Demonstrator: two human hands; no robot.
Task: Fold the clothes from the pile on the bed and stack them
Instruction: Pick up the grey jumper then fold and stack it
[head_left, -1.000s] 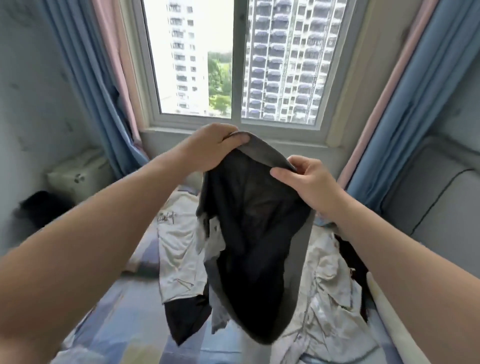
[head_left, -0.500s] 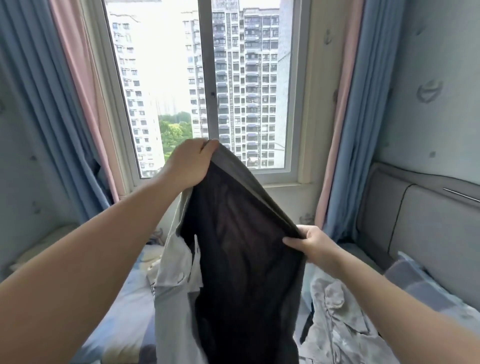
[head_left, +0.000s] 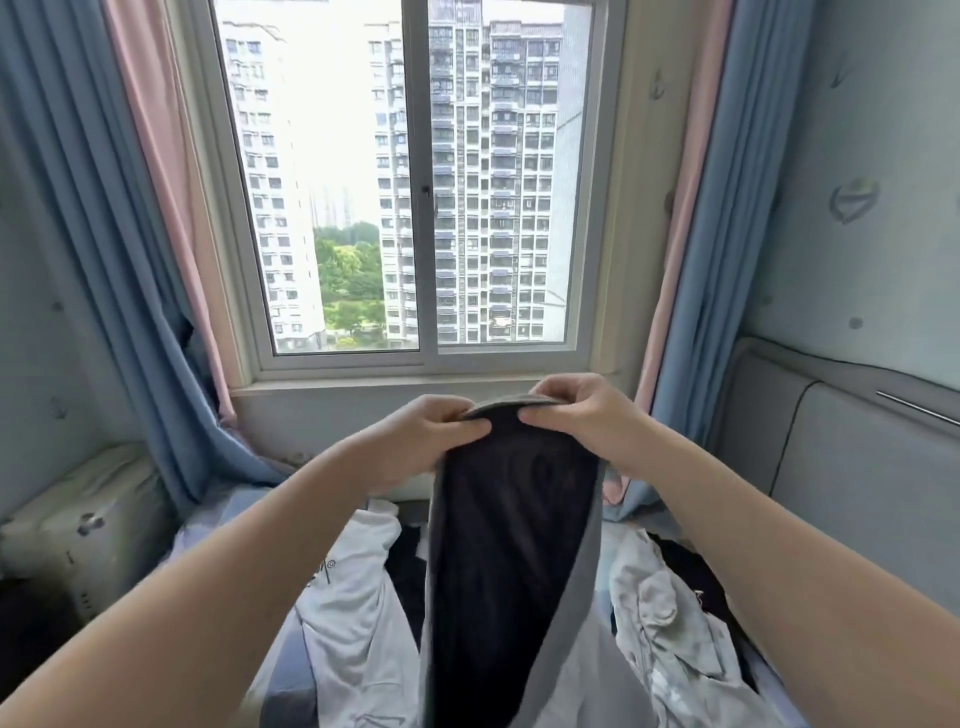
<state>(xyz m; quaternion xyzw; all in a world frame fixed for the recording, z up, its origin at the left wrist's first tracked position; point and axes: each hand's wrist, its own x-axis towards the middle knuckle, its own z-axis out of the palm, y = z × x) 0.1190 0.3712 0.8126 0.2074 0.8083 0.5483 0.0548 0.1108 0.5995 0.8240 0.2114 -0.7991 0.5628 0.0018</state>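
Bed (head_left: 218, 519): unfolded pile (head_left: 353, 597) below.
Grip: your left hand (head_left: 431, 436), right hand (head_left: 582, 415) pinch garment (head_left: 514, 545) top edge.
Risk: hem may drag pile.

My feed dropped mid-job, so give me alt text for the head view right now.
The left hand and right hand pinch the top edge of a dark garment, close together, letting it hang over the pile of clothes on the bed. Behind is a window showing apartment towers.

Pile (head_left: 358, 597) crowds bed (head_left: 218, 525); headboard (head_left: 857, 467) perhaps close right.
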